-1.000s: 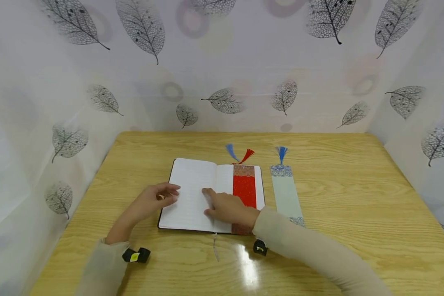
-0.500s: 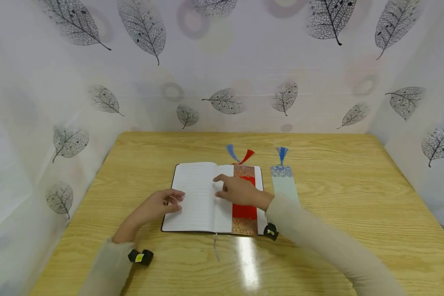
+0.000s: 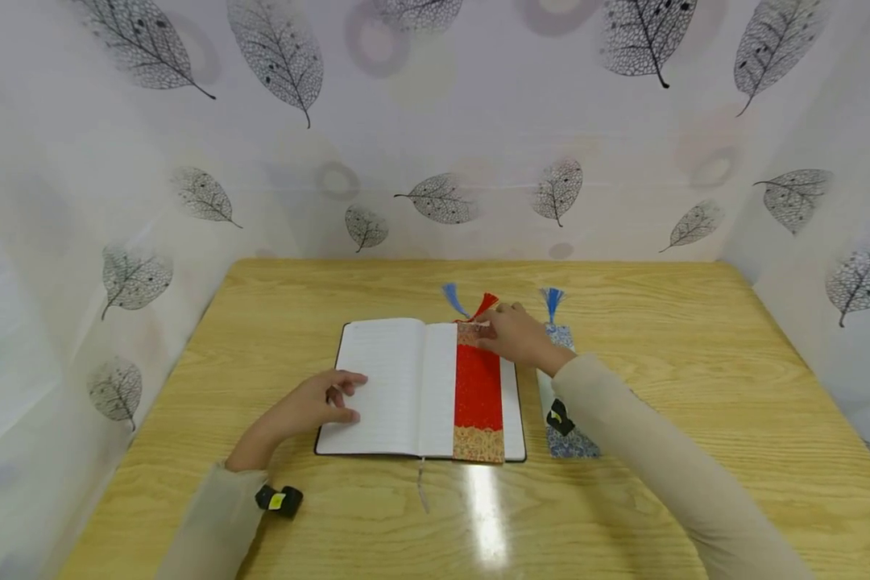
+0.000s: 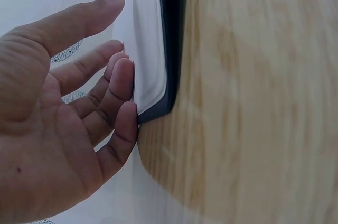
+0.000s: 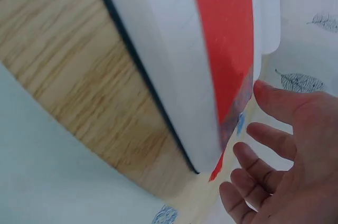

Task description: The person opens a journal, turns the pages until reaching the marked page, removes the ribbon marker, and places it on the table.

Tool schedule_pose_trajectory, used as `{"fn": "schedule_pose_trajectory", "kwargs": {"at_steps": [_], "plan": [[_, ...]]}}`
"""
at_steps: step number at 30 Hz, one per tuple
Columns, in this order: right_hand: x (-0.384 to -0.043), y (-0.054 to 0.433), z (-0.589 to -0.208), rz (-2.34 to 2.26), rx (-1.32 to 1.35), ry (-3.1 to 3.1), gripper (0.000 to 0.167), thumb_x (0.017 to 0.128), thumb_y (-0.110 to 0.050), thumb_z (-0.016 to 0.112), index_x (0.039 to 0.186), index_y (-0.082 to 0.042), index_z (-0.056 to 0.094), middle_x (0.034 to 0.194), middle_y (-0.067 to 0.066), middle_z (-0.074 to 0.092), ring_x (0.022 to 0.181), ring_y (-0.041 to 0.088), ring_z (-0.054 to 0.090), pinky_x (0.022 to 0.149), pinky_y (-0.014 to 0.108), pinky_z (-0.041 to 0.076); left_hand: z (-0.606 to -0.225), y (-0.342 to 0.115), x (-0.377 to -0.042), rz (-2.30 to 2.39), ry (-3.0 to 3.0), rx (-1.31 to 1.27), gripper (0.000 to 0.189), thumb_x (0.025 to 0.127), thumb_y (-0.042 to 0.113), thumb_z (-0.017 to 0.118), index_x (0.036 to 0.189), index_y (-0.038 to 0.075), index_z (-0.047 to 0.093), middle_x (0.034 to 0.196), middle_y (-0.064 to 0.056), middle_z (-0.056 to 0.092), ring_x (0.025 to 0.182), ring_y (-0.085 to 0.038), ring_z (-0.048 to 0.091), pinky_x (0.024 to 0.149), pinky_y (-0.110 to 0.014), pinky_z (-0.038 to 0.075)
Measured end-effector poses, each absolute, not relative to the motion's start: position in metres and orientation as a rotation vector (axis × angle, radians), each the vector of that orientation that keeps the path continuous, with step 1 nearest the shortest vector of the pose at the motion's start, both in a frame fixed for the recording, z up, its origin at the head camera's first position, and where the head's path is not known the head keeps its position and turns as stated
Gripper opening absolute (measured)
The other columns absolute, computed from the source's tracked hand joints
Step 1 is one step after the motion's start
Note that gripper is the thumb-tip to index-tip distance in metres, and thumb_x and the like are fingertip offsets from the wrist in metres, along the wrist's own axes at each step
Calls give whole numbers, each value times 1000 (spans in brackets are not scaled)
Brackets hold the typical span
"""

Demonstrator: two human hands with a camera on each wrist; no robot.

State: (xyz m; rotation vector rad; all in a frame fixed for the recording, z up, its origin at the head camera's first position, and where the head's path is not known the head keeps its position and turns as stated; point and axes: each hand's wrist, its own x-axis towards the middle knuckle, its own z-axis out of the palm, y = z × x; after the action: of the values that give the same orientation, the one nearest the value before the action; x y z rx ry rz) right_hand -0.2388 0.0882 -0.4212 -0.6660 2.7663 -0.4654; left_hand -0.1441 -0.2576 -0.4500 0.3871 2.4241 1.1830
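Note:
An open notebook [image 3: 387, 370] with lined white pages and a dark cover lies on the table. On its right page is a red bookmark [image 3: 478, 387] with gold patterned ends and a red tassel [image 3: 486, 302]. My left hand [image 3: 312, 403] rests at the left page, fingers loosely bent; the left wrist view shows its fingertips [image 4: 124, 78] by the page edge. My right hand [image 3: 516, 332] reaches to the bookmark's top end. In the right wrist view the thumb [image 5: 272, 100] is right at that end, with the other fingers spread apart from it.
Right of the notebook lies a pale bookmark [image 3: 573, 443] with blue patterned ends and a blue tassel [image 3: 552, 304], partly covered by my right arm. A lighter blue tassel [image 3: 453, 299] sticks out above the notebook. Leaf-print sheeting [image 3: 275, 209] surrounds the wooden table [image 3: 667, 346].
My right hand has moved from the left page, across the middle, right and away to the red bookmark's top. The left page has settled flatter. My left hand has shifted slightly right.

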Motion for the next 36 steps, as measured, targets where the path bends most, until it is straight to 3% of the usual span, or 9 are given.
{"fn": "schedule_pose_trajectory", "kwargs": {"at_steps": [3,8,30,36], "plan": [[-242,94,-424,-352,-638,2802,49,94,-36,61,133,-7,58,130,21,54,119,41,45,95,53,44,-450,-258,-144,1169,2425,399,57,84,21,76,134,4,55,106,-11,54,83,-17,50,69,-23,44],[-247,102,-429,-329,-613,2789,50,94,-37,61,135,-8,57,134,24,50,122,45,42,97,58,41,-450,-258,-145,1149,2432,413,58,84,20,76,135,3,53,107,-10,54,84,-17,51,70,-23,44],[-249,114,-441,-564,-621,2725,45,95,-29,62,134,-6,56,133,24,49,122,45,40,101,58,38,-446,-258,-143,1154,2432,400,58,84,19,75,135,2,53,104,-9,53,83,-16,49,70,-23,43],[-247,113,-442,-563,-579,2712,61,87,-43,69,137,-10,54,136,23,47,123,44,39,99,59,39,-446,-258,-143,1151,2432,403,58,85,20,75,135,2,53,103,-9,53,82,-17,49,70,-23,42]]}}
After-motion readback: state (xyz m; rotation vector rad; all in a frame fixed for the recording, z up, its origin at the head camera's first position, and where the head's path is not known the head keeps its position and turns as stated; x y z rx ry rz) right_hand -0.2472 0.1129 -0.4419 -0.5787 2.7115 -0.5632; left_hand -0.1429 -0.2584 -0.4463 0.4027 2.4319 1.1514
